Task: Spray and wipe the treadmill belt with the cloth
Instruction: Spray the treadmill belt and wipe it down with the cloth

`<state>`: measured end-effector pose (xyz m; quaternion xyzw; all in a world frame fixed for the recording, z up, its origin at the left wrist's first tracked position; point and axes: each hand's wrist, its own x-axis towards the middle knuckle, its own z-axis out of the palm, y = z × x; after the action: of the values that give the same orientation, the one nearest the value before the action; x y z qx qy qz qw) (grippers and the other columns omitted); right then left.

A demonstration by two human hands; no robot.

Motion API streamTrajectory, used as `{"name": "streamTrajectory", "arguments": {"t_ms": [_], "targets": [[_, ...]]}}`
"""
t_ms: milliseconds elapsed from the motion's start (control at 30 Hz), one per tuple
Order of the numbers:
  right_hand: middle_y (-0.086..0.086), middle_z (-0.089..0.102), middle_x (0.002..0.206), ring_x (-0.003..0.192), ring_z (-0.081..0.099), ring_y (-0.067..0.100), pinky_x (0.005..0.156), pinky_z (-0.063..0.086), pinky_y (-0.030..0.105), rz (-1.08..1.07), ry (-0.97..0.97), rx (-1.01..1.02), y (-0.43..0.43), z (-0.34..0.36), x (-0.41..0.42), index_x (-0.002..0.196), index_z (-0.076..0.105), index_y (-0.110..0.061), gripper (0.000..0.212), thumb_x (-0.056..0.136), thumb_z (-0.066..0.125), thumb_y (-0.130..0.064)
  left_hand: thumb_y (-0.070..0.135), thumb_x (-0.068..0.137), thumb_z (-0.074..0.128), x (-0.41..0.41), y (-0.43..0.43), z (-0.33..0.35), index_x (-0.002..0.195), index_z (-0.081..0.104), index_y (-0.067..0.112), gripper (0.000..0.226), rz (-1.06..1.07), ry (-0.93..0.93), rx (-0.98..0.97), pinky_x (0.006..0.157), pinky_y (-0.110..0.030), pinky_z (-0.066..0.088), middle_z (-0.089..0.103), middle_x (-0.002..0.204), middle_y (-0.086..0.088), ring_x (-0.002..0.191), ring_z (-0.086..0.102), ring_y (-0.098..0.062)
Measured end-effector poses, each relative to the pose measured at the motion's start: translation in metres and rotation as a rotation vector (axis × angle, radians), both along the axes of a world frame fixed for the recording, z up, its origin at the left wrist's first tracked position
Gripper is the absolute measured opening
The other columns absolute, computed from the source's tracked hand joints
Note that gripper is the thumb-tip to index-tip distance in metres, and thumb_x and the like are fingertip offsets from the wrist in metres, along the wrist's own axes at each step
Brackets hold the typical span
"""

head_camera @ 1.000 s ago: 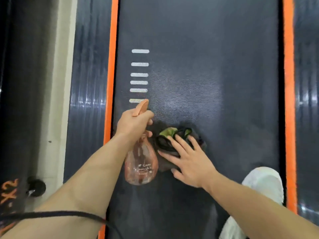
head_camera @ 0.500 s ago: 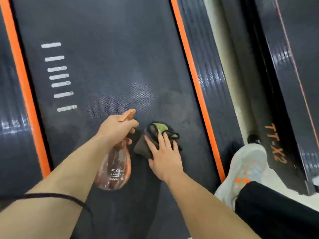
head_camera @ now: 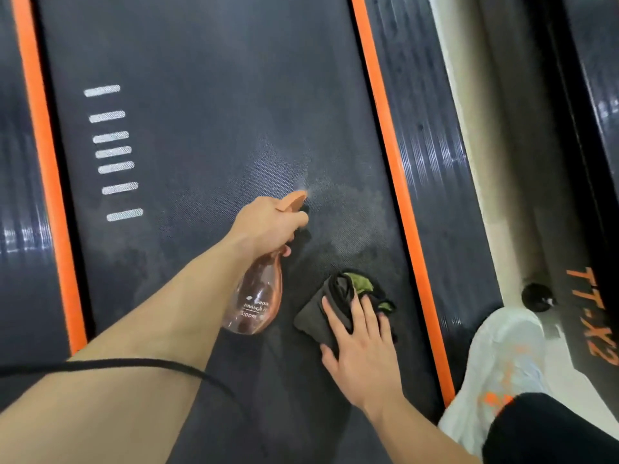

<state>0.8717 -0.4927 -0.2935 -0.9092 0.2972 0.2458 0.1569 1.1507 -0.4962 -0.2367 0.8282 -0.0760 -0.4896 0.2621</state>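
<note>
I am seeing the left hand (head_camera: 268,226) gripping the translucent pinkish-orange plastic spray bottle (head_camera: 258,303), fingers curled round its neck. It is now sitting further toward the right-hand orange edge stripe (head_camera: 385,135) than half a second ago. A fine mist (head_camera: 318,189) is leaving the orange nozzle (head_camera: 296,197), and the damp patch is spreading on the dark textured treadmill belt (head_camera: 207,78). The right hand (head_camera: 361,349) is still pressing, fingers straight and spread, on the crumpled dark grey and green cloth (head_camera: 315,316). The cloth is lying on the belt, nearer me than the nozzle and just right of the bottle.
</note>
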Motion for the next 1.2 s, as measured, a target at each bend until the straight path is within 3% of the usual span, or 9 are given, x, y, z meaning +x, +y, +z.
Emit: {"name": "streamTrajectory", "arguments": {"t_ms": [67,233,333,500,600,733,900,1067,1200], "targets": [[0.015,0.039,0.158,0.149,0.033,0.035,0.115,0.021,0.051,0.025,-0.017,-0.022,-0.002,0.0,-0.002,0.16,0.018,-0.039,0.077,0.089,0.041,-0.058,0.027,0.084,0.071,-0.002,-0.008,0.002,0.077,0.062,0.016,0.016,-0.032,-0.013,0.012,0.051,-0.024,0.044,0.065,0.059,0.001,0.046,0.066,-0.023],[0.014,0.033,0.162,0.151,0.029,0.034,0.115,0.033,0.055,0.03,-0.043,-0.017,-0.003,0.003,-0.01,0.16,0.019,-0.038,0.075,0.089,0.037,-0.056,0.026,0.087,0.075,-0.02,-0.013,0.01,0.082,0.064,0.016,0.016,-0.182,0.038,0.036,0.045,-0.019,0.046,0.07,0.073,0.002,0.039,0.062,-0.016],[0.016,0.036,0.16,0.15,0.03,0.035,0.116,0.033,0.056,-0.03,-0.023,-0.035,-0.001,0.001,-0.022,0.16,0.018,-0.037,0.076,0.09,0.042,-0.054,0.021,0.088,0.071,-0.038,-0.011,0.009,0.078,0.06,0.015,0.017,-0.268,0.053,0.061,0.039,-0.019,0.042,0.066,0.067,-0.003,0.036,0.059,-0.015],[0.02,0.032,0.161,0.15,0.027,0.039,0.118,0.028,0.056,-0.091,-0.034,-0.065,0.003,0.0,-0.036,0.161,0.012,-0.035,0.078,0.092,0.045,-0.054,0.033,0.084,0.076,-0.062,0.004,-0.003,0.083,0.071,0.012,0.022,-0.313,0.01,0.051,0.058,-0.024,0.054,0.074,0.072,0.001,0.045,0.07,-0.018],[0.019,0.022,0.165,0.153,0.019,0.039,0.121,0.02,0.056,-0.039,-0.02,-0.005,-0.008,0.001,-0.026,0.161,0.01,-0.035,0.077,0.093,0.04,-0.055,0.033,0.086,0.076,-0.065,0.017,-0.006,0.088,0.071,0.006,0.027,-0.193,-0.02,0.023,0.062,-0.026,0.056,0.077,0.082,-0.005,0.046,0.071,-0.018],[0.018,0.01,0.168,0.156,0.005,0.035,0.124,0.007,0.053,0.138,-0.118,0.003,-0.084,-0.011,0.066,0.161,0.006,-0.037,0.078,0.093,0.038,-0.057,0.025,0.089,0.071,-0.055,0.032,-0.008,0.09,0.07,0.003,0.022,0.046,-0.108,-0.036,0.058,-0.027,0.055,0.08,0.097,-0.013,0.044,0.068,-0.017],[0.018,-0.005,0.169,0.156,-0.005,0.033,0.126,0.005,0.05,0.088,-0.078,0.002,-0.196,-0.016,0.198,0.161,-0.001,-0.036,0.079,0.097,0.041,-0.059,0.029,0.089,0.071,-0.047,0.05,-0.013,0.092,0.068,0.005,0.024,-0.045,-0.137,-0.017,0.061,-0.028,0.052,0.067,0.075,-0.002,0.045,0.07,-0.017],[0.021,0.009,0.167,0.155,0.002,0.037,0.124,0.008,0.051,0.118,-0.113,-0.065,-0.116,-0.013,0.083,0.161,0.0,-0.035,0.074,0.099,0.034,-0.056,0.026,0.089,0.072,-0.028,0.062,-0.003,0.095,0.071,0.001,0.026,0.004,-0.098,0.019,0.063,-0.03,0.054,0.076,0.087,-0.012,0.045,0.068,-0.02],[0.018,0.02,0.166,0.156,0.008,0.034,0.123,0.012,0.05,0.306,-0.01,0.004,-0.083,-0.005,0.022,0.158,0.002,-0.043,0.068,0.098,0.023,-0.063,0.026,0.089,0.071,-0.022,0.065,0.002,0.092,0.073,0.006,0.021,0.053,-0.067,0.013,0.047,-0.018,0.048,0.079,0.09,-0.006,0.042,0.067,-0.016]]}}
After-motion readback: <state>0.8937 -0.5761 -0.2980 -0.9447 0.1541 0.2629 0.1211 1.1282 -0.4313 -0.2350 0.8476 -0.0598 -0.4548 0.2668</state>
